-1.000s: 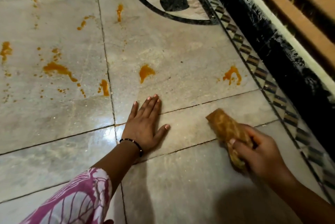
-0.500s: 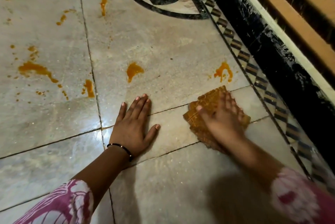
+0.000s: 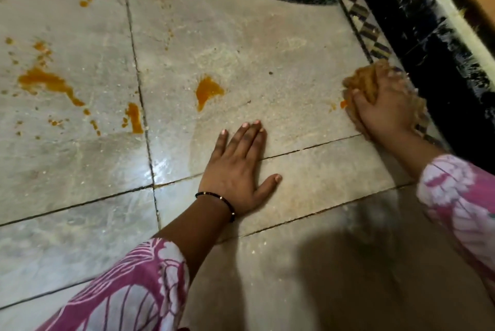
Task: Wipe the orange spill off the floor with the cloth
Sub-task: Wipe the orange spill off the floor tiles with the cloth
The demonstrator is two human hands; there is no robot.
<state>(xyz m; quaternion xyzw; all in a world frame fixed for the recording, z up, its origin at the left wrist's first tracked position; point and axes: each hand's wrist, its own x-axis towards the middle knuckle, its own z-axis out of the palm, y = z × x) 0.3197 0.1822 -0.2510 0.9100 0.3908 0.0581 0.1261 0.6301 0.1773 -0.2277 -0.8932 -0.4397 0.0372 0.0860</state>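
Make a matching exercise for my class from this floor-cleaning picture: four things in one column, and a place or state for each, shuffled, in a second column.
Things
1. left hand
2. right hand
3. cloth
4. bracelet

Places or states
A. bunched under a hand beside the dark border
B. flat on the tile, fingers straight
C. round the left wrist
D. pressing the cloth onto the floor

Pairs: 1-B, 2-D, 3-A, 4-C
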